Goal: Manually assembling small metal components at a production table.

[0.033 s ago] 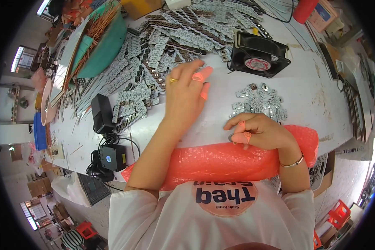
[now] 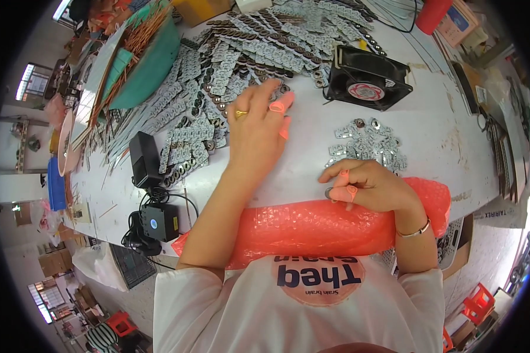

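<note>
Two hands on white worktop [image 2: 312, 159]: left hand [image 2: 256, 132] spread flat by grey metal strip pile [image 2: 218, 88] at 11 o'clock; right hand [image 2: 368, 185] pinching small dark round part [image 2: 328, 192], w/ orange bubble-wrap roll [image 2: 312, 226] at 6.

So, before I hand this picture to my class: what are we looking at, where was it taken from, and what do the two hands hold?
No machine here: a person works at a white table with bare hands. The picture comes from a wide-angle camera on that person's head, looking down, so straight edges bend near the rim. The left hand, wearing a ring and orange fingertip covers, reaches into a heap of grey metal strips. The right hand pinches a small round metal part above a roll of orange bubble wrap at the table edge. Nearby lie a small pile of loose metal pieces, a black fan, a teal bowl and black power adapters.
</note>
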`<state>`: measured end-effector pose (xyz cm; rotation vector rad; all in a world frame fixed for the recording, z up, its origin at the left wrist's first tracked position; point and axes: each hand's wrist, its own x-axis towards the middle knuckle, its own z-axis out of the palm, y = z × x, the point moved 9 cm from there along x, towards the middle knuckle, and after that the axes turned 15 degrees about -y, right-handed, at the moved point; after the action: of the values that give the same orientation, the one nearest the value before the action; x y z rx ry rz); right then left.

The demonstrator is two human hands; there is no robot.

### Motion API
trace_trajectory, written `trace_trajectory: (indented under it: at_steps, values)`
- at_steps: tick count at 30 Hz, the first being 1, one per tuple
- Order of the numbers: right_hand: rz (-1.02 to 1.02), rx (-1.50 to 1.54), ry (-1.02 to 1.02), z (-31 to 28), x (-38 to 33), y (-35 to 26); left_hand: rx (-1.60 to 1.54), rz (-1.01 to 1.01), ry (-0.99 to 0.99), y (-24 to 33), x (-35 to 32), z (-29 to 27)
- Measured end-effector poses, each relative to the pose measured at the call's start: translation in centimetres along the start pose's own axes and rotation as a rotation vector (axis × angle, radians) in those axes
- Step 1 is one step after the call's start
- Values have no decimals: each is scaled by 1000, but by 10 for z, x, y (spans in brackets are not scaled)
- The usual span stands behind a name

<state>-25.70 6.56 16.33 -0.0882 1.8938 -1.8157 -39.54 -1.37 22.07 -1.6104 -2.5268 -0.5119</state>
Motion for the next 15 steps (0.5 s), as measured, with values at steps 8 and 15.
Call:
trace_trajectory:
  at_steps: [8,15]
  values:
    - [22,30,231,-24,-8,3,165,12,-35,-12,-2,-2]
    - [-139,-127,297,-27,-2,-7,-104,164,-287,9,-21,-1]
